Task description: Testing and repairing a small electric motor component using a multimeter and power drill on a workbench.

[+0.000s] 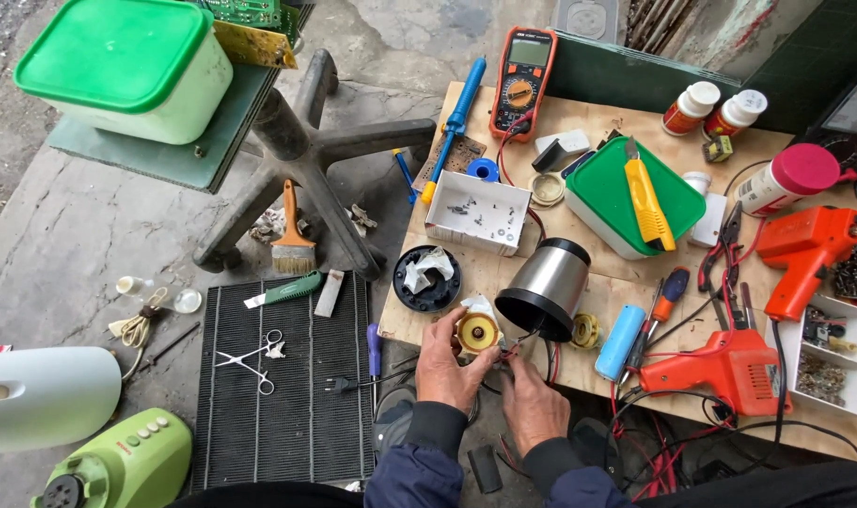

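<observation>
**Two hands work on a small yellow part at the edge of a crowded workbench**

Seen from above, a person in dark blue sleeves reaches toward the near edge of a plywood board [635, 127] laid out with tools. The left hand [445, 362] pinches a round yellow part [478, 332] between thumb and fingertips, holding it at the board's edge. The right hand [532, 403] sits just beside it, slightly lower, its fingers curled together around thin red and black wires [519, 346]; whether they grip the wires firmly cannot be told. The wires run up toward a stainless steel cylinder [550, 285] lying on its side, its dark open end facing the hands.

Near the cylinder lie a black round cap [426, 278] holding crumpled paper, a white tray [477, 212] of screws, a light blue cylindrical cell [620, 341] and an orange soldering gun [729, 369]. Farther back rest a multimeter [523, 81] and a green-lidded box [635, 193] with a yellow utility knife [648, 202] on top. On the floor to the left, scissors [251, 361] lie on a black ribbed mat [287, 381].
</observation>
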